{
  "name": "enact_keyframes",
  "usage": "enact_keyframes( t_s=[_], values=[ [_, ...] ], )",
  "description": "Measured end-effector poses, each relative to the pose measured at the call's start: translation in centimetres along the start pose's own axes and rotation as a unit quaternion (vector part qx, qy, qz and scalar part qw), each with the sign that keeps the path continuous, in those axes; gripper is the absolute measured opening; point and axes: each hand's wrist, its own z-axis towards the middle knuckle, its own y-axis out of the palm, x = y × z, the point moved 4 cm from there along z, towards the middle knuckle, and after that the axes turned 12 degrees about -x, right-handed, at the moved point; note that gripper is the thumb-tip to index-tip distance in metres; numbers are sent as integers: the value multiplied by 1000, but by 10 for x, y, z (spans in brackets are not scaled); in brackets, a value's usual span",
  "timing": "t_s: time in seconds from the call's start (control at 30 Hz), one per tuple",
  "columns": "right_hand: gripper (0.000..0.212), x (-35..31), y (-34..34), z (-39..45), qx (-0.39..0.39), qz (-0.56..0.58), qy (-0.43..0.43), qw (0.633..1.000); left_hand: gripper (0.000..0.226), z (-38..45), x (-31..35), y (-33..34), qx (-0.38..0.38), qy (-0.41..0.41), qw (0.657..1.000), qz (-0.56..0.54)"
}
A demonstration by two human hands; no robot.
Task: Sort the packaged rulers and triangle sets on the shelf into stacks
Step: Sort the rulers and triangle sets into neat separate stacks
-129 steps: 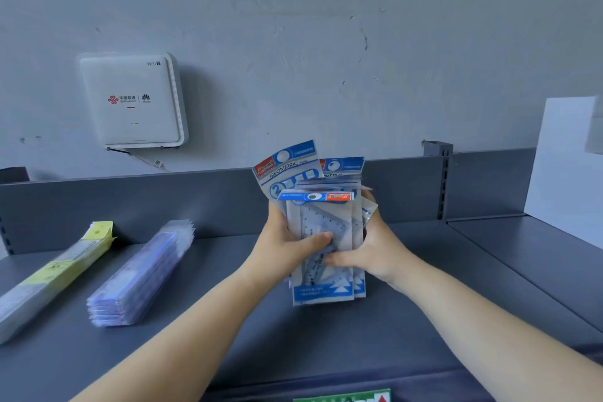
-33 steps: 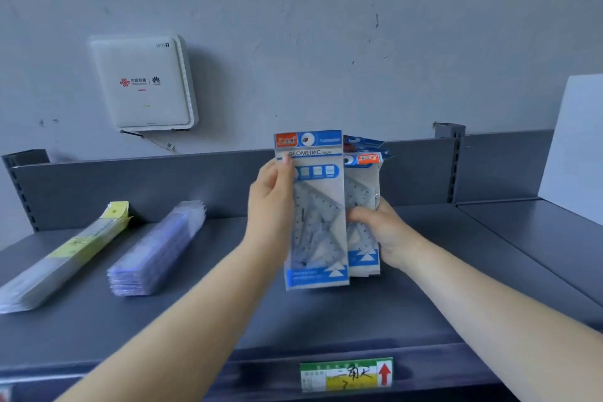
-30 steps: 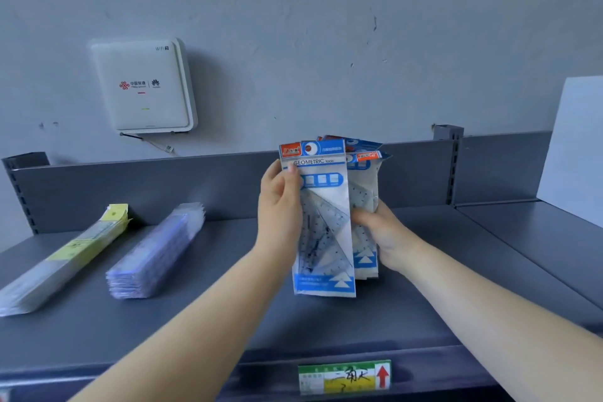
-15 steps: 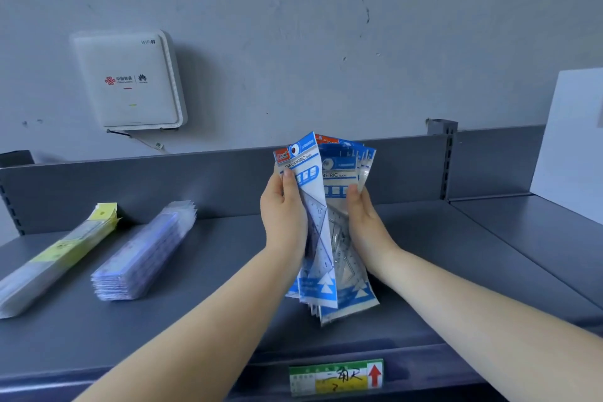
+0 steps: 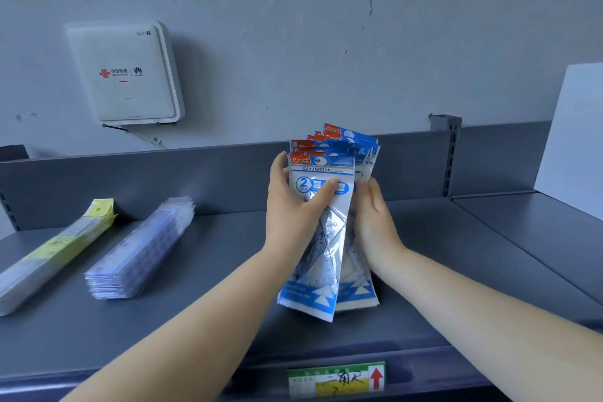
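Grey shelf (image 5: 424,271) against a pale wall. Both hands clamp one upright bundle of triangle-set packets (image 5: 326,238) at shelf centre: left hand (image 5: 293,206) wraps the front, thumb across the top packet; right hand (image 5: 375,215) presses its right edge. Two ruler stacks (image 5: 143,245) lie at left.

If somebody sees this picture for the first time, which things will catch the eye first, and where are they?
First, the fanned bundle of blue-and-white triangle set packs, held upright at the centre of the grey shelf between the left hand and the right hand. Next, two flat stacks on the left: the clear ruler stack and, farther left, the yellow-labelled ruler stack. Above them, a white WiFi box hangs on the wall.
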Motion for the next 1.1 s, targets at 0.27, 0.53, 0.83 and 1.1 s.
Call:
enact_keyframes(
  t_s=[0.27, 0.53, 0.83, 1.1],
  values=[
    [91, -5, 8, -1, -175, 26, -41, 983, 62, 3, 2, -2, 25, -4, 1000, -7],
    [85, -12, 3, -3, -183, -100, -17, 978, 64, -1, 9, -11, 3, 6, 994, -105],
    [96, -28, 2, -15, -237, -116, -38, 964, 87, -22, -3, -47, -284, -48, 957, 23],
    [87, -35, 1, -34, -294, -133, -2, 947, 95, -41, 7, -41, -322, -35, 946, -1]
  ],
)
